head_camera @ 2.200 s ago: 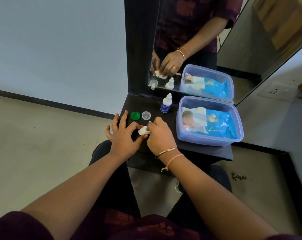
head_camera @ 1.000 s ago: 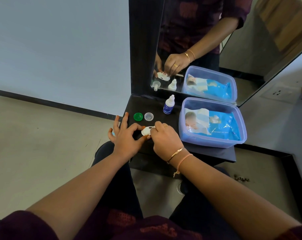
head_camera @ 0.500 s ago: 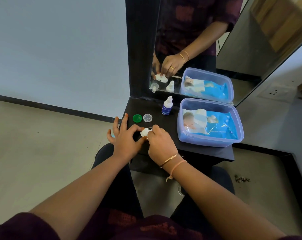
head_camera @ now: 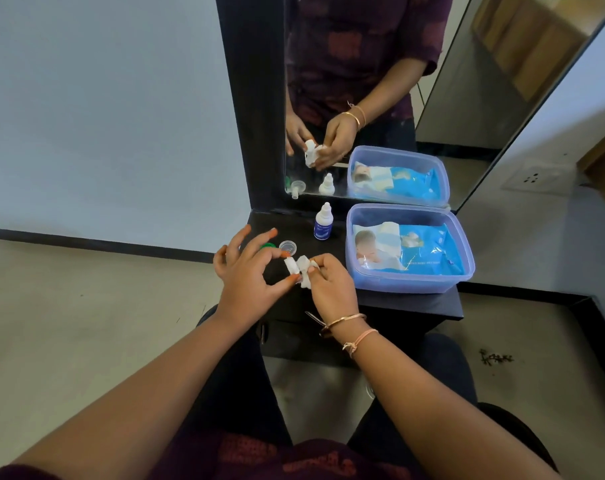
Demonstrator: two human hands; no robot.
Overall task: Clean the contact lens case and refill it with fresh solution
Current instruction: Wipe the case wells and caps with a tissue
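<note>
Over the black surface (head_camera: 415,304) below a mirror (head_camera: 467,98), my left hand (head_camera: 249,278) pinches the white lens case (head_camera: 290,265), my right hand (head_camera: 332,287) gripping a tissue (head_camera: 305,271) against it.

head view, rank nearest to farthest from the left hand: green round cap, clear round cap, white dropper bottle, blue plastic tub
1. Green round cap, partly behind the left hand.
2. Clear round cap, just right.
3. White dropper bottle, further back.
4. Blue plastic tub, far right.
</note>
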